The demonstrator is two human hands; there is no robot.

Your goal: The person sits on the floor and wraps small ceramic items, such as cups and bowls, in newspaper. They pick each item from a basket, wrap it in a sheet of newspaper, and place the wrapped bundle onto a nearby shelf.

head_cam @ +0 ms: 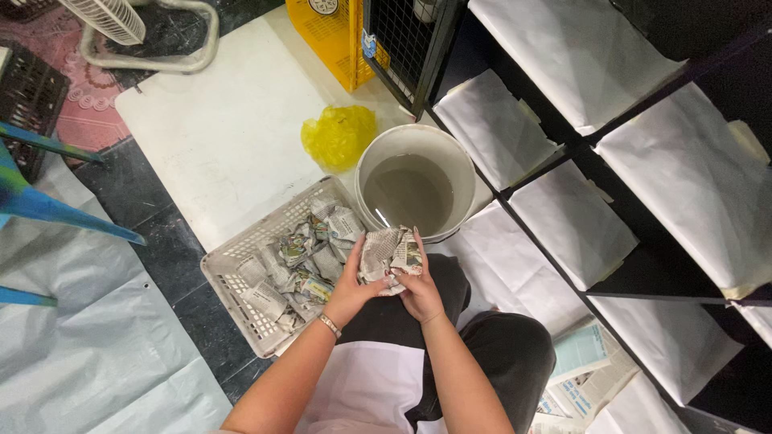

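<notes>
1. Both hands, the left hand [351,291] and the right hand [420,291], are closed around one newspaper bundle [389,253], held over the lap just beside the bucket [462,161].
2. The bundle looks partly unwrapped, judging by its loose paper.
3. The basket [233,277] holds many wrapped bundles, so most of the work seems left.
4. The bucket holds only murky water.

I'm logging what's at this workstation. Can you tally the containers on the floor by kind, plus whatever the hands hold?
White bucket of murky water: 1
Pale plastic basket of newspaper wads: 1
Yellow crate: 1
Newspaper wad held in left hand and right hand: 1
Total: 4
</notes>
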